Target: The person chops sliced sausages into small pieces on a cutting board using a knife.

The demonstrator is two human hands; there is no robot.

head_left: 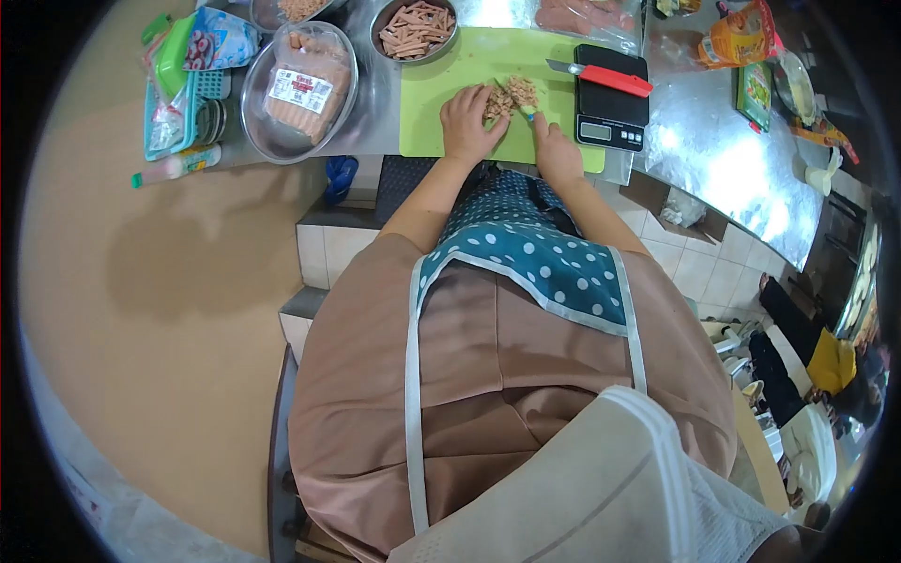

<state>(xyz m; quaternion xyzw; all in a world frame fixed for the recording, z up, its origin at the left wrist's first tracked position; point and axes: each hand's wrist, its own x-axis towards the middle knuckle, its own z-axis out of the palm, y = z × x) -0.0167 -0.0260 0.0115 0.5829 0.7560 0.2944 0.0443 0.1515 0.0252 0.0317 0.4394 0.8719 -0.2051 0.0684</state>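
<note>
**Both hands at the chopped meat**

The left hand's fingers curve close together against the meat on the board. The right hand's fingers close around a knife; their exact grip cannot be told. Right of them sits a scale; beyond the left fingers, a bowl.

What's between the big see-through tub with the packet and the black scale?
Metal table, green board, left hand, chopped bits, right hand: head view.
</note>
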